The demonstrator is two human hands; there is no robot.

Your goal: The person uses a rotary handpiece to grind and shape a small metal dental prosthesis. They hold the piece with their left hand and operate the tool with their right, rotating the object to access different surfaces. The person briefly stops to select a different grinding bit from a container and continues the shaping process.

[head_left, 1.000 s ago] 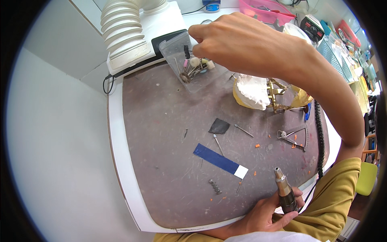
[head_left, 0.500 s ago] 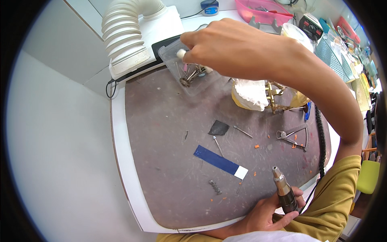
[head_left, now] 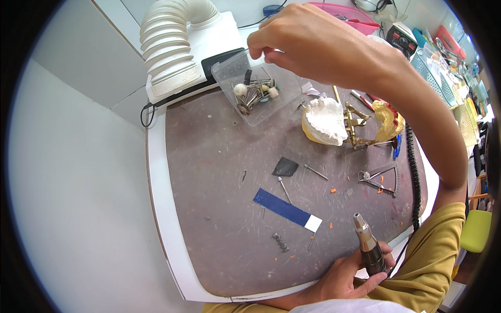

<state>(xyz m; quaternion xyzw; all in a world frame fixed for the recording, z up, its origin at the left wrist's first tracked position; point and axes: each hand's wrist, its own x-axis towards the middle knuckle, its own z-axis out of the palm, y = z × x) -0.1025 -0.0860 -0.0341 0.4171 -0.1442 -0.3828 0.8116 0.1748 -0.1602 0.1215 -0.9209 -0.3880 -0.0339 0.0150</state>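
My left hand [head_left: 347, 274] grips a dental handpiece [head_left: 368, 249], black below and metal at its tip, pointing up from the table's near edge. No bur shows in its nose. My right hand [head_left: 289, 39] hovers over the far end of a clear plastic box [head_left: 249, 116], fingers curled in; whatever they hold is hidden. Inside the box lie several rotary burs and polishing tips [head_left: 253, 95], among them a white felt ball [head_left: 240, 89] and a wire brush wheel [head_left: 243, 108]. Right of it stands a white dental cast [head_left: 324, 121] on a brass articulator [head_left: 356, 125].
On the brown mat [head_left: 209, 208] lie a black abrasive piece [head_left: 285, 167], two loose burs [head_left: 284, 189], a blue strip with a white end [head_left: 282, 207], a metal caliper [head_left: 380, 180] and a metal casting [head_left: 281, 242]. A ribbed suction hose [head_left: 169, 44] stands at the back left.
My right hand has risen up and away from the box, uncovering the burs inside and more of the articulator. The left hand with the handpiece has stayed put. The view has shifted slightly.
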